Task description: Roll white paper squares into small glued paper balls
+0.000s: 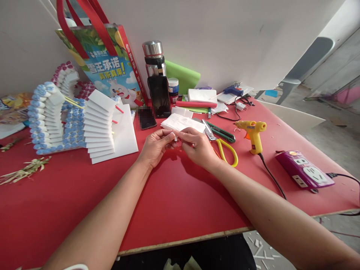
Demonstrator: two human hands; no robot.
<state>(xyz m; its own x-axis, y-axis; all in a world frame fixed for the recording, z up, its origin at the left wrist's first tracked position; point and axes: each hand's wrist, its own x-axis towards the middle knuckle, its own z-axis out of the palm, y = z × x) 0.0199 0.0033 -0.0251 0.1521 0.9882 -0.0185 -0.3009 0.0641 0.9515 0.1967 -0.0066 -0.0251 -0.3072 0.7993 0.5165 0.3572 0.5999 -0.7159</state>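
Note:
Over the red table (168,198), my left hand (157,147) and my right hand (198,147) meet fingertip to fingertip. Between them is a small white piece (176,138), mostly covered by the fingers; it could be paper, but its kind is unclear. Both hands are closed in a pinch. Just behind the fingers lies a stack of white paper sheets (182,123). Scissors with yellow handles (228,153) rest beside my right hand, close to a green utility knife (221,132).
A yellow glue gun (253,131) stands at right, near a purple power strip (305,170). To the left is a stepped white foam model (102,127) with blue-and-white rolls. Behind are a phone (146,119), an upright black phone (159,97), a steel flask (152,50) and a printed bag (112,67).

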